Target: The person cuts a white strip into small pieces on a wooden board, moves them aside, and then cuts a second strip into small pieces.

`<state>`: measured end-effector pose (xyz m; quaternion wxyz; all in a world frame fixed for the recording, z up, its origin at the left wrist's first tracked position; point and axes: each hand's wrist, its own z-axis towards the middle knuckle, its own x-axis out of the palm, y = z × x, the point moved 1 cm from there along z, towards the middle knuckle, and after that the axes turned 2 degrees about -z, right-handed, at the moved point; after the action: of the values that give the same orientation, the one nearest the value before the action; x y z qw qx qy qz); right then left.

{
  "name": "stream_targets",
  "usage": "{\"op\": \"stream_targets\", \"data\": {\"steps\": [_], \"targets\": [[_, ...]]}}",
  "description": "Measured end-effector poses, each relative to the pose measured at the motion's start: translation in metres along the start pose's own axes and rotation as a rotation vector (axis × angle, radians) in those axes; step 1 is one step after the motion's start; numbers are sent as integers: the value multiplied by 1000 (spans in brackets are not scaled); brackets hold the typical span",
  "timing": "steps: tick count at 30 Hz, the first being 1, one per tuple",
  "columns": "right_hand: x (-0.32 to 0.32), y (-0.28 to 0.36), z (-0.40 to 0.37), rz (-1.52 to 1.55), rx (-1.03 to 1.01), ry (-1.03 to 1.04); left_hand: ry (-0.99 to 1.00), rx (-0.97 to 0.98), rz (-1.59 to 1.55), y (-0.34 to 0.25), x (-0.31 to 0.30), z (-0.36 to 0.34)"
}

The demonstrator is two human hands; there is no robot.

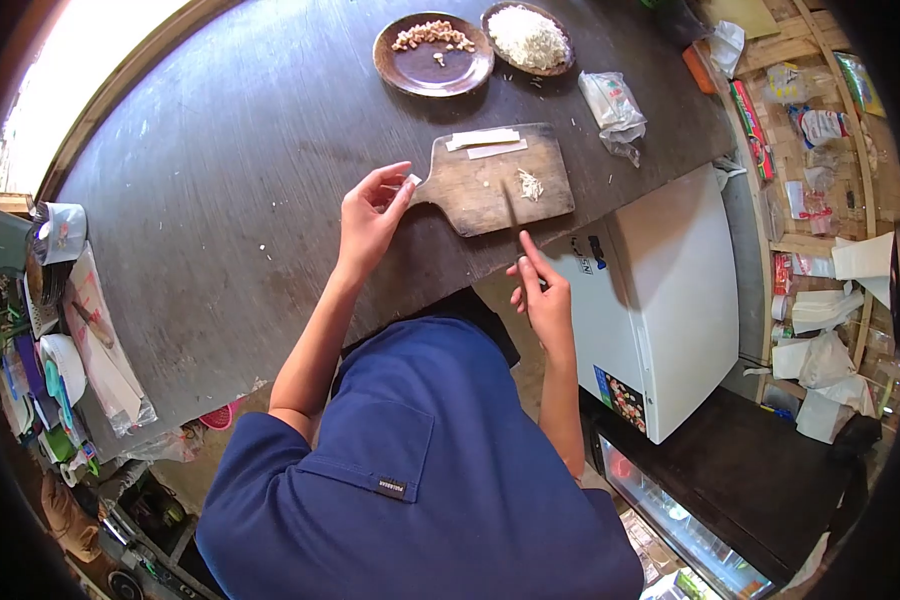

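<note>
My left hand pinches a small white piece. Rightward and just beyond, nearer it than my right hand, white strips lie crosswise on the board; the right grips a knife, blade pointing away.

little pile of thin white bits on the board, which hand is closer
Right. The right hand, gripping the knife, is just on the body side of the pile; the left hand is farther, to its left, by the handle end of the board.
</note>
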<state>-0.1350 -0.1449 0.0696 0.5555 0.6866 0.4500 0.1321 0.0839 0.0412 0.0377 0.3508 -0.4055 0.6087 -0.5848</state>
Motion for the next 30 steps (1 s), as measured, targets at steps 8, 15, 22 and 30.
{"op": "stream_targets", "data": {"steps": [8,15,22,30], "targets": [[-11,-1,5,-38,45,-54,111,-17,43,-2,26,0],[-4,6,8,-83,-17,-66,311,33,147,-23,66,-2],[-8,-3,4,14,-40,-61,289,439,751,-9,78,10],[-13,-1,-5,-249,-157,-53,279,586,906,0,92,7]]}}
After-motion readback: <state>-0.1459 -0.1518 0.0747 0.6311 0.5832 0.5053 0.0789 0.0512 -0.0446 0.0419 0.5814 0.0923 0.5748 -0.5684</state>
